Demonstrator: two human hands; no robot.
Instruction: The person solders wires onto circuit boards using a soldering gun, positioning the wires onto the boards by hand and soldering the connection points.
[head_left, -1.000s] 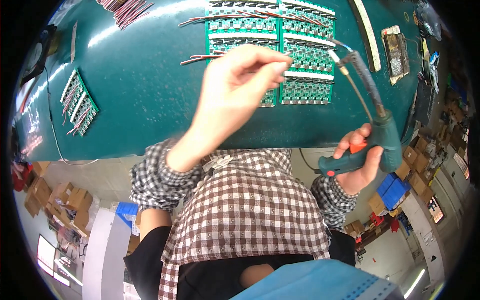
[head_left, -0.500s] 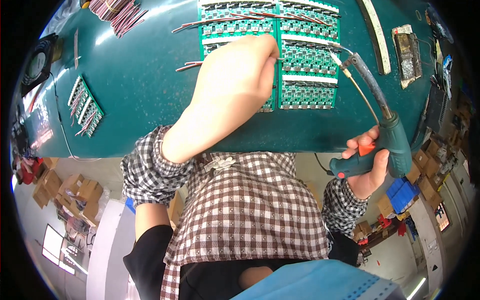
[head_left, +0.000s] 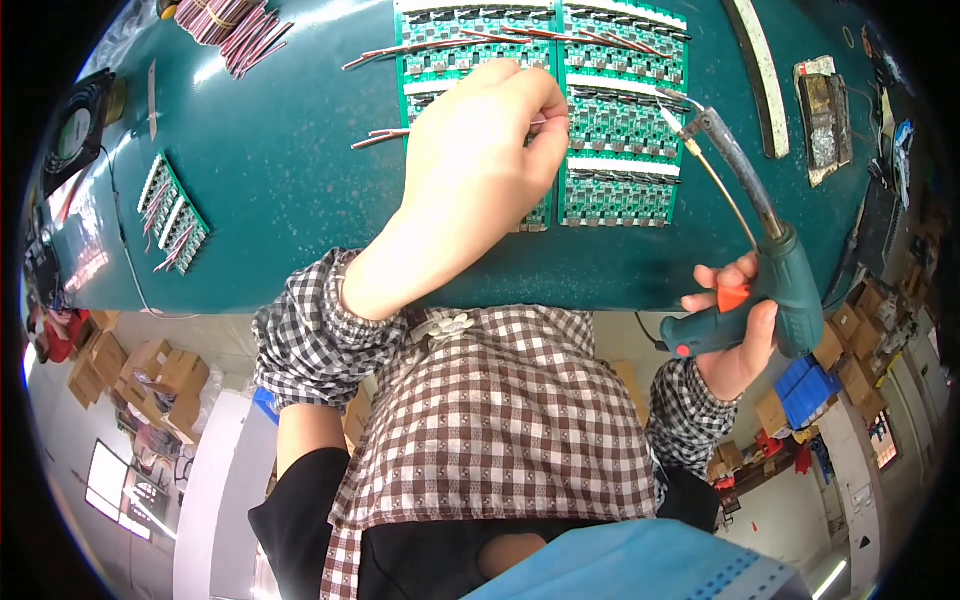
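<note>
Two green circuit board panels lie side by side on the table, the left panel [head_left: 425,65] partly under my left hand [head_left: 480,155] and the right panel [head_left: 620,125] mostly in view. My left hand is closed in a pinch at the seam between them, with a thin wire [head_left: 539,122] showing at its fingertips. Red, white and black wires [head_left: 400,52] lie across the upper rows, and more wire ends [head_left: 378,138] stick out left of the hand. My right hand [head_left: 730,370] grips a green soldering gun [head_left: 792,290] by its handle; its tip and feed tube point at the right panel's edge.
A bundle of wires [head_left: 225,25] lies at the far left, above a small wired board [head_left: 172,215]. A black fan [head_left: 80,125] stands at the left edge. On the right are a pale curved strip [head_left: 760,75] and a worn metal block [head_left: 823,120].
My left hand has shifted a little to the right, and its pinched fingertips now show the wire between them. The soldering gun stays almost where it was.
</note>
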